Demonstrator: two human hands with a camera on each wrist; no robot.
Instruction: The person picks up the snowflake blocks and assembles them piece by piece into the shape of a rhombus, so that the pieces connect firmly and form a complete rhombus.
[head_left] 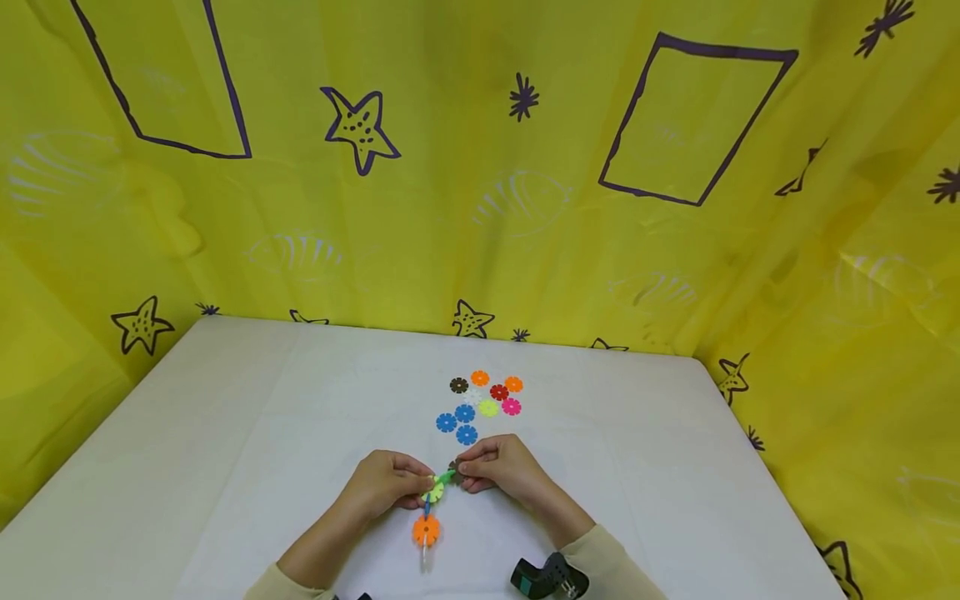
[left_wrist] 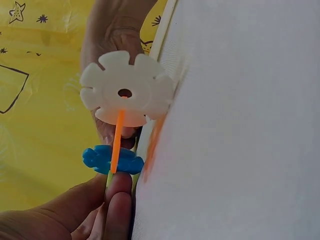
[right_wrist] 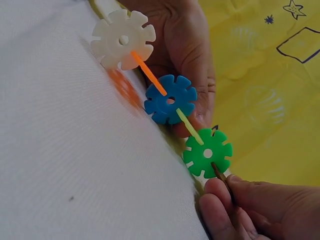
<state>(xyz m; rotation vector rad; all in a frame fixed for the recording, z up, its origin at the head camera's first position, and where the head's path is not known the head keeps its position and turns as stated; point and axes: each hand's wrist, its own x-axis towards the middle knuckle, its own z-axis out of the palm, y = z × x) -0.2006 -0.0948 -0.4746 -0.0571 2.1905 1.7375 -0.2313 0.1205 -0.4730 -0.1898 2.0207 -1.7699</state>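
A chain of slotted snowflake discs (head_left: 427, 517) is held just above the white table (head_left: 225, 433). From the near end it runs white (right_wrist: 123, 40), orange (head_left: 426, 529), blue (right_wrist: 170, 100), yellow-green (right_wrist: 190, 126), green (right_wrist: 207, 152), then a brown disc (right_wrist: 220, 175). My left hand (head_left: 420, 490) pinches the yellow-green disc; its fingers (left_wrist: 119, 200) show below the blue disc (left_wrist: 112, 160). My right hand (head_left: 465, 468) pinches the brown disc at the green disc's edge, with its fingertips (right_wrist: 220, 192) closed on it. The white disc (left_wrist: 125, 90) hangs free.
Several loose discs (head_left: 480, 404) lie in a cluster beyond the hands: blue, orange, red, pink, yellow, brown, white. A yellow patterned curtain (head_left: 480, 208) surrounds the table at the back and sides. A dark wrist device (head_left: 547, 577) sits on the right sleeve.
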